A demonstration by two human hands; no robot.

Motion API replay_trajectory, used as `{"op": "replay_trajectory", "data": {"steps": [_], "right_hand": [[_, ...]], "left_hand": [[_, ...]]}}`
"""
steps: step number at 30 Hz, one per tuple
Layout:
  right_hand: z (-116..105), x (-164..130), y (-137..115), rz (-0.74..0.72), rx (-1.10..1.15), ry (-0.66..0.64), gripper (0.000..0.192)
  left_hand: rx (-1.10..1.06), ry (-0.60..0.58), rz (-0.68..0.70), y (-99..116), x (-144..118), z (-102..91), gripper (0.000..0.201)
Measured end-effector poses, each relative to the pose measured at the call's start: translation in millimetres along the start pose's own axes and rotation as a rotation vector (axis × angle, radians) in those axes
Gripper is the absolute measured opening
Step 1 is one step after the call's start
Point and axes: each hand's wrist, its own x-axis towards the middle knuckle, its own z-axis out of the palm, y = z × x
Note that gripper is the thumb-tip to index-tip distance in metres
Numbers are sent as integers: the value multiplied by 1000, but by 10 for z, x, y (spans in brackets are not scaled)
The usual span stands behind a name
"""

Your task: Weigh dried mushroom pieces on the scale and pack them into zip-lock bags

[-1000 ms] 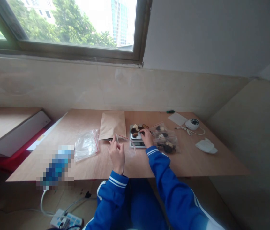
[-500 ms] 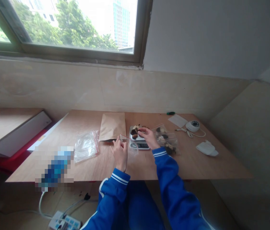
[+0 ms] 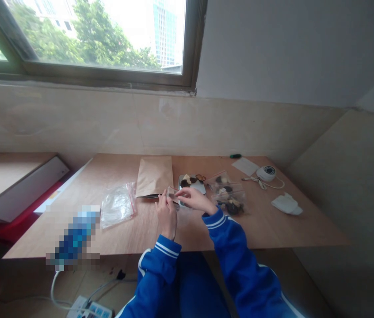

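Observation:
My left hand (image 3: 166, 214) pinches the mouth of a small clear zip bag (image 3: 174, 194) with a red seal strip, held just above the wooden table (image 3: 273, 229). My right hand (image 3: 194, 198) is at the bag's opening, fingers closed over a small dark piece. Behind the hands sits a small kitchen scale (image 3: 196, 184) with a few dried brown and pale pieces on its platform. To the right of the scale lie filled clear bags (image 3: 228, 192) of the same dried pieces.
A brown paper pouch (image 3: 154, 176) lies flat behind my left hand. A pile of clear bags (image 3: 116, 204) lies to the left. A white round device with a cord (image 3: 266, 172), a white card (image 3: 246, 165), a crumpled tissue (image 3: 287, 203) and a green pen (image 3: 235, 156) are at the right.
My right hand has left the scale platform and come left to the mouth of the clear bag. My left hand has stayed on the bag, shifting a little right.

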Motion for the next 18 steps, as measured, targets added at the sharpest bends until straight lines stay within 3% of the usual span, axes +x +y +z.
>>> {"op": "replay_trajectory", "data": {"steps": [5,7,10,14,18], "right_hand": [[-152,179,217,-179,-201,368,27],[-181,310,414,-160,-380,355,39],[-150,468,699,-57,-619,218,65],[-79,516,888,-64,-744,245,45],[-73,483,912,-159,-679,338,31]], "left_hand": [[-25,41,-37,-86,-18,-56,43],[-26,45,-42,-117,-30,-94,42],[-4,49,-51,-142,-44,-151,42],[32,66,-61,-139,-47,-197,41],[19,40,-72,-93,-78,-197,39]]}}
